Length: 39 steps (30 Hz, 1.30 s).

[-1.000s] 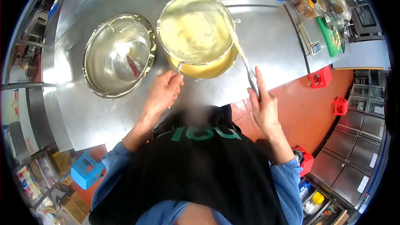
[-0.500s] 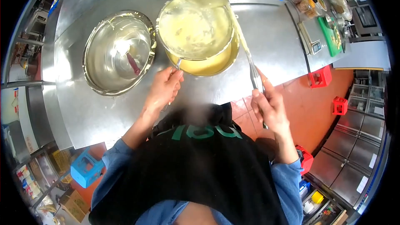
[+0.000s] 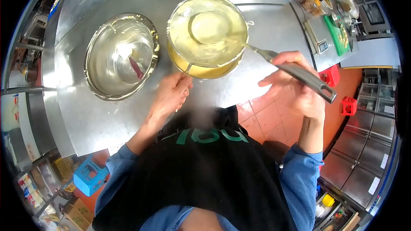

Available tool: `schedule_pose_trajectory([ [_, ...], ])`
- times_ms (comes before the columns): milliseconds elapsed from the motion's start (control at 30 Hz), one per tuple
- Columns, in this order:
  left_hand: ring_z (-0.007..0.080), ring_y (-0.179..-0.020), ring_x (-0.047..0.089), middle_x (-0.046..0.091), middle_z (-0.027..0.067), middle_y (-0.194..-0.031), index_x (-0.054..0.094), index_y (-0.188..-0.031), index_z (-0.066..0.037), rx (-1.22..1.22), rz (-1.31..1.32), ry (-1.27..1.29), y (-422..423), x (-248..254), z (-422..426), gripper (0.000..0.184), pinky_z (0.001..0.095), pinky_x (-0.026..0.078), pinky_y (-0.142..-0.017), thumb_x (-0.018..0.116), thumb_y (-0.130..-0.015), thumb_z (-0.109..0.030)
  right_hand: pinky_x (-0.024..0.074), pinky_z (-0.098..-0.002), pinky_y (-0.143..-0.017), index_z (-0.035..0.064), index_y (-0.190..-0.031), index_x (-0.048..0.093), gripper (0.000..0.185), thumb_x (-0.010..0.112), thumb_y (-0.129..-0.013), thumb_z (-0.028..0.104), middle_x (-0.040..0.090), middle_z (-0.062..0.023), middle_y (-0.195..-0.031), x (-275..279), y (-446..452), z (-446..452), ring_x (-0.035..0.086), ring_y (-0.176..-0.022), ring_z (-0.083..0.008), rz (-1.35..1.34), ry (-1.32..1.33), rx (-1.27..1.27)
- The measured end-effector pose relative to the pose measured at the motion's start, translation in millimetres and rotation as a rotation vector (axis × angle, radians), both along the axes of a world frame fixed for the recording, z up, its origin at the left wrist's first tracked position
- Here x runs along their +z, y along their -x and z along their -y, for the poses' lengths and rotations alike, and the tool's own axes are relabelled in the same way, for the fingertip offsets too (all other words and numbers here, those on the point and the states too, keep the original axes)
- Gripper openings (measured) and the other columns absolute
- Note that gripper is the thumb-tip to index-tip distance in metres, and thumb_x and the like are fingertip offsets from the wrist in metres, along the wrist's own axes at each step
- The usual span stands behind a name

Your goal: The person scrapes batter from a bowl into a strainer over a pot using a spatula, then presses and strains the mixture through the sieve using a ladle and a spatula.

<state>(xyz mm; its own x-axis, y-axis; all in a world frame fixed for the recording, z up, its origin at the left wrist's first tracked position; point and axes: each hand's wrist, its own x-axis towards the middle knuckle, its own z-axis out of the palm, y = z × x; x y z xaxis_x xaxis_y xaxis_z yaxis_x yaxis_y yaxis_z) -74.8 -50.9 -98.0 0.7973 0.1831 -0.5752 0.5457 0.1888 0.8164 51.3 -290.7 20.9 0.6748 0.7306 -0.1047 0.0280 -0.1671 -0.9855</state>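
Note:
My left hand (image 3: 172,92) is closed around the wire handle of a round sieve (image 3: 185,45), which rests over a metal bowl of yellow batter (image 3: 209,72). Pale yellow mixture coats the inside of the sieve. A ladle (image 3: 306,77) has its round end down in the sieve, and its long grey handle slants toward me. That handle lies in my right hand (image 3: 295,87), gripped loosely with some fingers spread. Left of the sieve stands a larger steel mixing bowl (image 3: 100,57), smeared with batter, holding a utensil with a dark red handle (image 3: 136,67).
Beneath the bowls is a steel worktable (image 3: 141,119). A scale (image 3: 317,38), a green cutting board (image 3: 338,38) and jars (image 3: 309,2) stand at the far right. Red stools (image 3: 349,106) and a blue stool (image 3: 90,175) are on the floor.
The ladle's round end has gone from the sieve's far rim down into its middle. My right hand has moved right and up with the handle. The sieve has shifted slightly right and nearer me.

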Motion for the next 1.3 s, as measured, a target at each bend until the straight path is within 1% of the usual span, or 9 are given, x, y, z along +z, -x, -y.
schedule_pose_trajectory([
  [33,0.0039,-0.039,0.028,0.033,-0.0051,-0.053,0.048,-0.081,-0.005,0.016,0.002,-0.012,1.3,-0.8,-1.2,0.023,0.0217,0.024,-0.033,0.049,-0.094,-0.024,0.0546,-0.0303,-0.062,0.0001,-0.105,0.055,0.076,0.077,-0.061,0.058,0.066,-0.0172,-0.078,6.4,-3.3,1.8,0.067,-0.070,-0.0203,0.168,0.243,-0.035],
  [67,0.0040,-0.039,0.028,0.033,-0.0050,-0.053,0.048,-0.081,-0.005,0.028,0.002,-0.022,3.1,-2.8,-2.5,0.023,0.0217,0.024,-0.033,0.049,-0.094,-0.023,0.0512,-0.0245,-0.060,0.0014,-0.094,0.065,0.029,0.067,-0.083,0.028,0.067,-0.0098,-0.079,2.7,-8.5,6.6,0.066,-0.074,-0.0141,0.399,0.145,0.062],
  [167,0.0039,-0.040,0.029,0.034,-0.0047,-0.053,0.048,-0.081,-0.005,0.033,-0.020,-0.049,5.3,-1.6,-1.5,0.022,0.0215,0.024,-0.033,0.049,-0.094,-0.023,0.0504,-0.0251,-0.058,-0.0004,-0.091,0.067,0.020,0.061,-0.085,0.018,0.066,-0.0072,-0.074,3.4,0.3,-3.4,0.063,-0.067,-0.0132,0.294,0.138,-0.208],
  [233,0.0038,-0.040,0.029,0.034,-0.0048,-0.054,0.048,-0.081,-0.005,0.037,-0.011,-0.049,4.4,-0.7,-3.8,0.022,0.0214,0.024,-0.034,0.049,-0.094,-0.023,0.0488,-0.0251,-0.057,-0.0010,-0.088,0.068,0.016,0.059,-0.085,0.012,0.066,-0.0089,-0.072,13.6,9.6,1.6,0.062,-0.065,-0.0126,0.526,0.179,-0.053],
  [367,0.0034,-0.041,0.029,0.034,-0.0054,-0.054,0.048,-0.081,-0.005,-0.013,0.014,-0.016,-0.7,-2.4,6.0,0.023,0.0211,0.023,-0.035,0.049,-0.094,-0.023,0.0474,-0.0226,-0.058,-0.0024,-0.092,0.067,0.018,0.055,-0.085,0.009,0.067,-0.0085,-0.075,15.6,20.6,-25.7,0.062,-0.062,-0.0134,0.657,0.200,-0.035],
  [733,0.0029,-0.040,0.030,0.036,-0.0055,-0.053,0.048,-0.082,-0.006,-0.011,0.028,-0.004,2.6,0.3,-6.2,0.022,0.0214,0.024,-0.034,0.050,-0.094,-0.024,0.0489,-0.0230,-0.058,-0.0027,-0.091,0.069,0.022,0.055,-0.087,0.013,0.067,-0.0100,-0.077,-1.3,-9.5,-31.4,0.062,-0.062,-0.0131,0.242,0.101,-0.381],
  [933,0.0029,-0.039,0.031,0.038,-0.0049,-0.054,0.049,-0.081,-0.006,-0.120,0.046,-0.225,2.2,-7.0,-5.9,0.023,0.0218,0.024,-0.033,0.050,-0.094,-0.025,0.0502,-0.0230,-0.059,-0.0029,-0.091,0.068,0.021,0.055,-0.086,0.012,0.068,-0.0080,-0.083,13.2,13.5,-27.9,0.061,-0.064,-0.0118,0.245,0.149,-0.234],
  [1133,0.0028,-0.039,0.029,0.035,-0.0059,-0.051,0.048,-0.080,-0.006,0.043,-0.034,-0.065,12.6,-11.1,-13.7,0.023,0.0211,0.022,-0.034,0.051,-0.094,-0.024,0.0496,-0.0225,-0.059,-0.0020,-0.091,0.069,0.021,0.052,-0.087,0.011,0.069,-0.0086,-0.083,15.8,-2.0,-11.2,0.063,-0.064,-0.0123,0.403,0.327,-0.219],
  [1300,0.0028,-0.039,0.027,0.032,-0.0067,-0.050,0.047,-0.080,-0.006,-0.033,0.025,-0.027,0.0,-2.4,-6.4,0.024,0.0212,0.022,-0.034,0.051,-0.094,-0.025,0.0495,-0.0234,-0.058,-0.0022,-0.091,0.068,0.021,0.056,-0.086,0.014,0.069,-0.0075,-0.084,1.6,5.8,-40.9,0.063,-0.064,-0.0106,0.374,0.126,-0.303],
])
